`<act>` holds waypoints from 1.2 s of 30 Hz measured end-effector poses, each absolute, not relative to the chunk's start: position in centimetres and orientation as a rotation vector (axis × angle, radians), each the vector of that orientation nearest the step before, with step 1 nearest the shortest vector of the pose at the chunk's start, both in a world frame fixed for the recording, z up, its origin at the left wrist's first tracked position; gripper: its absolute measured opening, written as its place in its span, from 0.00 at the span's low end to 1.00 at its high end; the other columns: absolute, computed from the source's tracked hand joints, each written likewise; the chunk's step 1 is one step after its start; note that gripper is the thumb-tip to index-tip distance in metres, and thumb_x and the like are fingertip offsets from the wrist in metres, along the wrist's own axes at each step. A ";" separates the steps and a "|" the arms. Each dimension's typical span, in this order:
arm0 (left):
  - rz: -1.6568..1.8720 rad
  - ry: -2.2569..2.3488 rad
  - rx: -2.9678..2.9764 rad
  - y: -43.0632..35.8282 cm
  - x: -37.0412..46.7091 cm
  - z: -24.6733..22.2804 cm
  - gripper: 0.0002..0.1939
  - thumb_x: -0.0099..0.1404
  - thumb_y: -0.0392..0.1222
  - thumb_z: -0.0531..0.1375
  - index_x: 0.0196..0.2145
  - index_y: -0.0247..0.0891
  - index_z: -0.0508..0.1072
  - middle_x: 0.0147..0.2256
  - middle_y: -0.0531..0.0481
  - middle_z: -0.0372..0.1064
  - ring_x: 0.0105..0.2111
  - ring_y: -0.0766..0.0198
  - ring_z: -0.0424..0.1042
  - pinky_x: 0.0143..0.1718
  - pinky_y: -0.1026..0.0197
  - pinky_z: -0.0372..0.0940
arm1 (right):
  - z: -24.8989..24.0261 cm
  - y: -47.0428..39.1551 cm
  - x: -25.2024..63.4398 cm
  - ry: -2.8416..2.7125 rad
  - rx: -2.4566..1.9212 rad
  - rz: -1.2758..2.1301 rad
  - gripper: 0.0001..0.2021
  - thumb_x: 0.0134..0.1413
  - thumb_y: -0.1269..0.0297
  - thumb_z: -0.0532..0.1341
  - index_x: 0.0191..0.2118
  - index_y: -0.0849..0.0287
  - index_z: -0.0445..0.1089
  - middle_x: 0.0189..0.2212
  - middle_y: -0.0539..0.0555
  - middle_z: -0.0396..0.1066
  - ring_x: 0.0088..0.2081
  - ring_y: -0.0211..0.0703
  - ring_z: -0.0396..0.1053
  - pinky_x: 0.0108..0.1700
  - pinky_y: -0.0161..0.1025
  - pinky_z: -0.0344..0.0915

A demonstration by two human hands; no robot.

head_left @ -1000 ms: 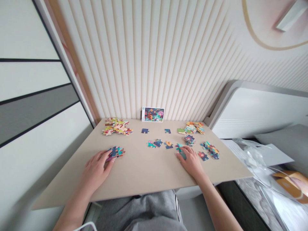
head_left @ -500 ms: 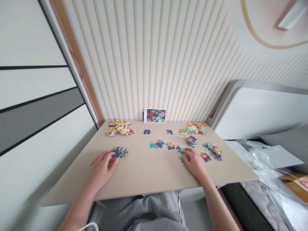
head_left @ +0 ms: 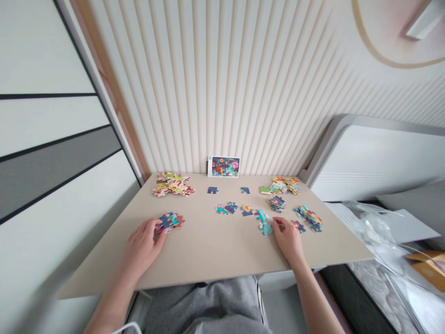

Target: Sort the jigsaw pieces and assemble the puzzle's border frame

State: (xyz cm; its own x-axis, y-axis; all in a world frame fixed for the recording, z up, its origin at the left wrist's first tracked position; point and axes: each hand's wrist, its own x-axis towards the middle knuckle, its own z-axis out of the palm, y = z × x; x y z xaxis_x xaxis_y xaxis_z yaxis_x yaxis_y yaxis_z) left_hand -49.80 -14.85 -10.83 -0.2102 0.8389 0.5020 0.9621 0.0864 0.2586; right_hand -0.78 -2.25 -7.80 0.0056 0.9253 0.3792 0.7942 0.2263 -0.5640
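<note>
My left hand (head_left: 143, 243) is closed at the near-left edge of a small stack of jigsaw puzzle pieces (head_left: 171, 221), dark blue, teal and red-brown, with thumb and fingers gripping it. Right of centre, two turquoise puzzle pieces (head_left: 264, 223) lie against each other, one above the other. Just to their right, my right hand (head_left: 288, 237) rests with bent fingers slightly apart and nothing visible in them. It partly covers a dark blue piece with a red figure (head_left: 299, 226).
A picture card (head_left: 224, 167) leans on the ribbed wall. Loose dark blue pieces (head_left: 212, 190) and joined pieces (head_left: 231, 207) lie mid-table. Piles stand at the back left (head_left: 174, 184), back right (head_left: 285, 185), right (head_left: 277, 203) and far right (head_left: 309, 218).
My right hand has drawn back to the right, off the turquoise pieces, which now show fully. My left hand has shifted slightly left at the stack, uncovering more of its top.
</note>
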 end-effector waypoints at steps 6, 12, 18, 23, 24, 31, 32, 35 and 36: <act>-0.782 -2.142 -1.820 -14.8 -49.7 -10.8 0.19 0.73 0.53 0.53 0.55 0.42 0.65 0.52 0.40 0.73 0.49 0.47 0.74 0.51 0.48 0.68 | -7.8 -5.4 -1.7 -2.038 -1.546 0.127 0.26 0.61 0.47 0.61 0.61 0.52 0.70 0.57 0.58 0.73 0.58 0.58 0.70 0.61 0.53 0.63; -0.747 -2.139 -1.823 -14.8 -49.5 -10.6 0.21 0.73 0.52 0.52 0.59 0.42 0.64 0.53 0.40 0.73 0.51 0.46 0.73 0.53 0.47 0.67 | -7.8 -5.9 -1.8 -2.061 -1.472 0.220 0.27 0.63 0.50 0.60 0.65 0.51 0.65 0.59 0.58 0.71 0.58 0.56 0.70 0.61 0.53 0.64; -0.743 -2.140 -1.822 -15.0 -49.2 -10.3 0.22 0.73 0.51 0.52 0.60 0.41 0.64 0.55 0.40 0.72 0.53 0.46 0.73 0.54 0.47 0.66 | -7.7 -6.0 -1.8 -2.034 -1.349 0.362 0.26 0.65 0.53 0.60 0.67 0.49 0.62 0.60 0.58 0.71 0.55 0.52 0.73 0.59 0.50 0.67; -0.750 -2.141 -1.821 -15.0 -49.0 -10.1 0.22 0.74 0.51 0.51 0.61 0.41 0.64 0.55 0.41 0.72 0.53 0.46 0.72 0.54 0.46 0.66 | -7.8 -6.0 -1.7 -1.980 -1.322 0.429 0.26 0.66 0.56 0.58 0.67 0.52 0.63 0.55 0.60 0.75 0.50 0.50 0.77 0.54 0.46 0.72; -0.755 -2.136 -1.822 -15.0 -48.9 -10.1 0.23 0.74 0.52 0.51 0.61 0.41 0.64 0.55 0.41 0.72 0.53 0.47 0.72 0.54 0.46 0.66 | -7.9 -5.9 -1.7 -1.975 -1.318 0.426 0.26 0.66 0.56 0.58 0.67 0.52 0.63 0.55 0.60 0.75 0.49 0.49 0.77 0.53 0.45 0.73; -0.767 -2.112 -1.830 -14.9 -49.3 -10.5 0.22 0.74 0.51 0.52 0.60 0.40 0.65 0.54 0.40 0.72 0.52 0.46 0.73 0.54 0.46 0.66 | -8.4 -5.4 -1.2 -1.936 -1.306 0.357 0.25 0.64 0.57 0.58 0.65 0.56 0.67 0.57 0.61 0.73 0.44 0.47 0.78 0.48 0.43 0.74; -0.772 -2.109 -1.834 -14.9 -49.4 -10.6 0.22 0.74 0.51 0.52 0.60 0.40 0.65 0.54 0.39 0.72 0.52 0.46 0.73 0.54 0.45 0.67 | -8.5 -5.4 -1.1 -1.928 -1.322 0.357 0.25 0.64 0.57 0.59 0.64 0.56 0.68 0.53 0.60 0.75 0.43 0.47 0.77 0.47 0.43 0.74; -0.825 -2.061 -1.796 -15.0 -49.0 -10.1 0.23 0.73 0.51 0.54 0.61 0.40 0.65 0.57 0.37 0.69 0.56 0.43 0.71 0.56 0.42 0.67 | -8.5 -6.1 -1.9 -1.896 -1.353 0.445 0.25 0.63 0.56 0.61 0.63 0.59 0.70 0.40 0.57 0.78 0.39 0.48 0.77 0.44 0.42 0.74; -0.860 -2.017 -1.786 -15.0 -48.6 -9.7 0.23 0.73 0.51 0.54 0.61 0.40 0.65 0.59 0.36 0.68 0.58 0.42 0.69 0.57 0.40 0.66 | -8.4 -6.5 -2.7 -1.891 -1.337 0.507 0.25 0.63 0.56 0.62 0.62 0.59 0.71 0.38 0.56 0.78 0.37 0.48 0.77 0.43 0.42 0.74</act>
State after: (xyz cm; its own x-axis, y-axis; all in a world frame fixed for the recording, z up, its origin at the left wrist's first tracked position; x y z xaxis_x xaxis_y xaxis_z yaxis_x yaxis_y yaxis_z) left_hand -48.61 -14.98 -9.74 -0.1731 0.7850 0.5949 0.9727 0.0414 0.2284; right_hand -2.73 -6.50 -8.40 -0.1710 0.9214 0.3489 0.6234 0.3754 -0.6859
